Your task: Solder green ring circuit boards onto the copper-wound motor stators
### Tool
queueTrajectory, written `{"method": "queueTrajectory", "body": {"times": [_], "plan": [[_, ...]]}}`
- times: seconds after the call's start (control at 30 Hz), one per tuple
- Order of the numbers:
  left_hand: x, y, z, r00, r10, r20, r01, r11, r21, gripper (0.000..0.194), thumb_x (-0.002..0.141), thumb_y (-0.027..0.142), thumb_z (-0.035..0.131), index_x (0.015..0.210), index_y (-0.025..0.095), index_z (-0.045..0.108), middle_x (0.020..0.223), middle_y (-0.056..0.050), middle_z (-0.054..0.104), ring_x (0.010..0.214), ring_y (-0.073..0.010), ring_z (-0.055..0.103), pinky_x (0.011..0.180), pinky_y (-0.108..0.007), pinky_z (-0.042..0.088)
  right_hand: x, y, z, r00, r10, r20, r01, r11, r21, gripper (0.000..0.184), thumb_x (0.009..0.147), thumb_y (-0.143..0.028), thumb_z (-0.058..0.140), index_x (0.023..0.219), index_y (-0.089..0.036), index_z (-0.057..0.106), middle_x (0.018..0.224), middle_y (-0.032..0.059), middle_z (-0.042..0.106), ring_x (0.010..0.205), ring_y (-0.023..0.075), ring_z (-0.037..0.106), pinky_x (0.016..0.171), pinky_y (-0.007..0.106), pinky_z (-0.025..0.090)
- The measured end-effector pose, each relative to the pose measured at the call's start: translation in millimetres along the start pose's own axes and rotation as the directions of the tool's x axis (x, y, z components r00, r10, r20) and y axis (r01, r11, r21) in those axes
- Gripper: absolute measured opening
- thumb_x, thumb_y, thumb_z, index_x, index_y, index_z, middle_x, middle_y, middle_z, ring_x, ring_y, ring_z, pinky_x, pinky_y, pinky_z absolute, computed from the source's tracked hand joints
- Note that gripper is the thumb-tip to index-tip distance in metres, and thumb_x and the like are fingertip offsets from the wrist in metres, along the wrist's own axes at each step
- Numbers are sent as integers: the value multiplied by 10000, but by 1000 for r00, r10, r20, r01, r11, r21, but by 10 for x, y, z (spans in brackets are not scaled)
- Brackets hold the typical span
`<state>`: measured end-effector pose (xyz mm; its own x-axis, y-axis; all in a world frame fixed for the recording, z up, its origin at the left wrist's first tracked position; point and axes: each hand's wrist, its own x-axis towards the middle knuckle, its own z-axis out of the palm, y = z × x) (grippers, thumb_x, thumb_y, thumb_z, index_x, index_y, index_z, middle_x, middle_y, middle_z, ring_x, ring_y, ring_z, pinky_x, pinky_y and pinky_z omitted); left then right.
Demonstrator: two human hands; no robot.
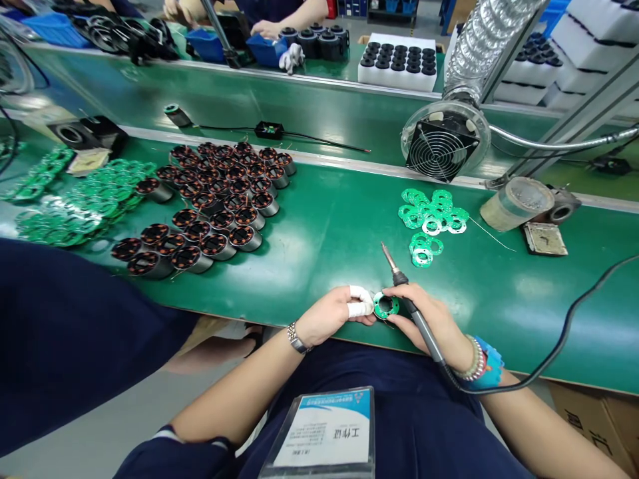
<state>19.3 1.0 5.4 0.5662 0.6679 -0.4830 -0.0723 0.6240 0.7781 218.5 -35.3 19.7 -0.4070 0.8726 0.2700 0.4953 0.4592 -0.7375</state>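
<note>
Close to the bench's front edge, a green ring-shaped circuit board [392, 307] is between my hands; what lies under it is mostly hidden. My left hand [344, 311], with white coverings on two fingertips, pinches the board's left side. My right hand [429, 316] has a soldering iron [422, 322] lying across it, tip pointing up and away, while its thumb and forefinger touch the board's right side. Beyond the iron's tip lie loose green ring boards [433, 211] in a small pile. Left of them stand rows of metal motor stators [217, 246] with copper windings.
A fan on a foil duct [439, 150] hangs over the bench. At right are a clear jar [516, 203] and a sponge tray [545, 238]. More green boards [94, 199] are stacked at left. The iron's cable [566, 326] loops right. Another person's hand [267, 28] is across the bench.
</note>
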Motion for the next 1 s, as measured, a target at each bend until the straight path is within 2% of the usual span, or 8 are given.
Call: {"method": "queueTrajectory", "body": {"times": [0.17,0.23,0.27,0.37,0.47,0.57,0.73,1.0], "plan": [[-12,0,-11,1000,9,8,-10,1000,14,215,634,267,735,704,118,598,685,-9,629,678,-128,625,724,-273,471,-8,2,-13,1000,-27,-4,27,1000,-13,375,834,-156,572,1194,-208,476,1074,91,590,1004,202,574,861,345,496],[-13,-1,-15,1000,8,16,-9,1000,16,208,639,264,731,711,119,601,692,-11,631,681,-127,622,729,-275,469,-20,-26,-44,997,-66,-47,65,998,-23,359,821,-154,589,1168,-198,508,1076,100,597,1024,216,564,870,360,490],[-13,-1,-16,1000,8,17,-8,1000,13,208,641,264,730,715,119,600,696,-12,632,685,-128,622,732,-277,469,-32,-47,-69,993,-84,-81,83,996,-25,322,820,-144,589,1133,-198,538,1032,94,614,988,212,576,841,352,499],[-15,-3,-15,1000,3,16,-3,1000,-1,214,652,273,725,718,119,592,712,-20,639,696,-132,625,742,-285,470,-83,-120,-172,982,-108,-158,110,994,3,266,826,-107,567,1075,-199,590,801,47,637,715,156,591,637,282,504],[-17,-9,-14,1000,6,16,-6,1000,0,222,661,285,722,715,119,585,714,-22,640,699,-129,626,745,-282,469,-129,-192,-278,982,-111,-155,119,992,46,318,813,-114,579,1124,-182,587,774,48,648,657,153,577,596,289,486],[-17,-17,-14,1000,17,15,-17,1000,5,222,665,287,721,707,119,583,705,-20,635,702,-127,624,743,-278,469,-139,-245,-334,985,-63,-158,79,992,95,261,803,-98,566,1043,-174,635,785,59,659,682,163,583,605,304,485],[-16,-19,-8,1000,21,6,-21,1000,2,229,655,292,726,705,122,580,697,-16,635,688,-123,620,734,-278,475,-113,-258,-324,992,16,-127,3,990,144,202,803,-88,559,959,-167,661,762,53,660,657,151,572,573,290,476],[-22,-30,-5,999,39,-5,-39,999,-8,227,666,293,719,712,125,574,707,-17,639,692,-121,622,737,-278,477,-96,-265,-331,994,19,-109,-3,989,147,193,807,-97,557,954,-162,663,741,55,656,637,147,565,564,288,471]]}}
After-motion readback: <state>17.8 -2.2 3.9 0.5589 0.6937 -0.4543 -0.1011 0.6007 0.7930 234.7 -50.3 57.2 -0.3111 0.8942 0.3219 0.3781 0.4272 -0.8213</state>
